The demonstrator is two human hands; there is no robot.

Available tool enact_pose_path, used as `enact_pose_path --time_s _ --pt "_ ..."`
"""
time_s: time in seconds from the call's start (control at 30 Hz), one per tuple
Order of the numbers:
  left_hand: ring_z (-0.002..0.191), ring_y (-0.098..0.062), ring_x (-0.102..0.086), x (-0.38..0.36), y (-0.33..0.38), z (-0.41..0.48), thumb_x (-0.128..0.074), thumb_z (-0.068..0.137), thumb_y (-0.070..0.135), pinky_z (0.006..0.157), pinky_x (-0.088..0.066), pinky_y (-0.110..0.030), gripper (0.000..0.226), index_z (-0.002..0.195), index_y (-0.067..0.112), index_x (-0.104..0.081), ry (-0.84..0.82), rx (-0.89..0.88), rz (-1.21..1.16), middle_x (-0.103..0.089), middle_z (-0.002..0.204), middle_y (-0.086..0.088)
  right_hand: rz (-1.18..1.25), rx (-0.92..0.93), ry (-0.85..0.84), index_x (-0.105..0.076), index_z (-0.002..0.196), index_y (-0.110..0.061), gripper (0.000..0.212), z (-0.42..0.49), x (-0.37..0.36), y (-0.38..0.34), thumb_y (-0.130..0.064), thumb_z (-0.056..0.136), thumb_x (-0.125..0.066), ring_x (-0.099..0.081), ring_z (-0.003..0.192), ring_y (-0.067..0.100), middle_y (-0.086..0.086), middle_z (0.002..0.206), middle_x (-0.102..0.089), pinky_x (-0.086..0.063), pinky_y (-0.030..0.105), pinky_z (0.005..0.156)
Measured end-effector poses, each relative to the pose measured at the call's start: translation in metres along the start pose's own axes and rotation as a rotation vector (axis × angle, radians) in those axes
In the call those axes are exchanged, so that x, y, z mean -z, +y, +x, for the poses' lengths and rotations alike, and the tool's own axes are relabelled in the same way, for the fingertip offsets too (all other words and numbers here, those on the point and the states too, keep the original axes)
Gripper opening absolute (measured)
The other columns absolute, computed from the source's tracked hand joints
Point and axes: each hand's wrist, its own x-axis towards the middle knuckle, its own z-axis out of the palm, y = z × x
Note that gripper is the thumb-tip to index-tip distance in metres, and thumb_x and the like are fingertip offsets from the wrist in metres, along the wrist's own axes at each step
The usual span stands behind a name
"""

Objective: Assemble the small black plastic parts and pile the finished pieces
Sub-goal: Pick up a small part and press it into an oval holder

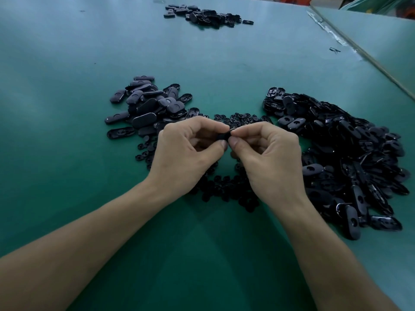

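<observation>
My left hand (188,151) and my right hand (267,153) meet above the middle of the green table (67,108). Between their fingertips they pinch one small black plastic part (225,136), mostly hidden by the fingers. To the left lies a pile of black oval pieces (148,106), closed side up. A bigger heap of open black oval shells (350,153) spreads on the right. Several tiny black clip parts (226,187) are scattered under and behind my hands.
A third, smaller pile of black parts (206,15) lies at the far end of the table. A seam with tape (350,47) runs diagonally at the right, where another green surface begins. One stray black bit (334,50) lies near that seam.
</observation>
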Motion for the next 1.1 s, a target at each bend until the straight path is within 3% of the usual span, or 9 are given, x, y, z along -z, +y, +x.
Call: enact_pose_path --time_s 0.17,0.33,0.5,0.63,0.83,1.1 --pt "0.079 -0.012 -0.073 0.0 -0.001 0.0 -0.074 0.08 0.007 0.074 -0.058 -0.026 0.021 0.092 0.025 -0.073 0.008 -0.01 0.02 -0.076 0.086 0.006 -0.018 0.022 0.011 -0.073 0.082 -0.031 0.024 -0.003 -0.003 -0.001 -0.007 0.087 -0.076 -0.072 0.071 0.006 -0.011 0.074 -0.074 -0.059 0.027 0.07" --pt "0.079 -0.012 -0.073 0.001 -0.002 0.002 -0.075 0.084 0.003 0.074 -0.059 -0.026 0.021 0.095 0.02 -0.07 0.03 0.0 -0.018 -0.075 0.086 0.005 -0.029 0.059 -0.029 -0.079 0.101 -0.022 0.021 -0.005 -0.005 -0.003 -0.007 0.09 -0.071 -0.071 0.08 0.0 -0.015 0.087 -0.075 -0.057 0.021 0.076" --pt "0.079 -0.012 -0.071 -0.001 -0.003 0.002 -0.073 0.088 0.001 0.074 -0.059 -0.03 0.021 0.095 0.02 -0.07 0.02 0.013 -0.011 -0.075 0.087 0.005 -0.044 0.108 -0.023 -0.079 0.098 -0.028 0.022 -0.003 0.0 -0.001 -0.009 0.087 -0.075 -0.068 0.083 0.001 -0.014 0.091 -0.073 -0.048 0.01 0.073" --pt "0.078 -0.007 -0.069 0.0 -0.001 0.001 -0.074 0.086 0.005 0.071 -0.055 -0.022 0.023 0.097 0.025 -0.069 -0.029 0.018 -0.023 -0.075 0.088 0.007 -0.034 0.079 -0.077 -0.075 0.098 -0.03 0.022 0.001 0.006 0.001 -0.011 0.088 -0.074 -0.068 0.083 0.006 -0.01 0.093 -0.073 -0.053 0.019 0.076" --pt "0.08 -0.008 -0.071 0.002 -0.003 0.0 -0.078 0.082 0.016 0.074 -0.058 -0.025 0.023 0.098 0.03 -0.07 -0.045 0.024 -0.033 -0.075 0.087 0.009 0.068 0.022 -0.134 -0.075 0.089 -0.026 0.018 0.006 0.016 0.004 -0.008 0.085 -0.078 -0.072 0.08 0.008 -0.008 0.084 -0.076 -0.057 0.024 0.078" --pt "0.082 -0.005 -0.072 0.004 -0.003 0.0 -0.081 0.081 0.008 0.078 -0.058 -0.022 0.027 0.098 0.027 -0.073 -0.052 0.02 -0.05 -0.076 0.088 0.012 0.037 0.007 -0.162 -0.075 0.089 -0.02 0.011 0.007 0.019 0.006 -0.012 0.084 -0.08 -0.072 0.078 0.01 -0.005 0.082 -0.076 -0.059 0.025 0.075"
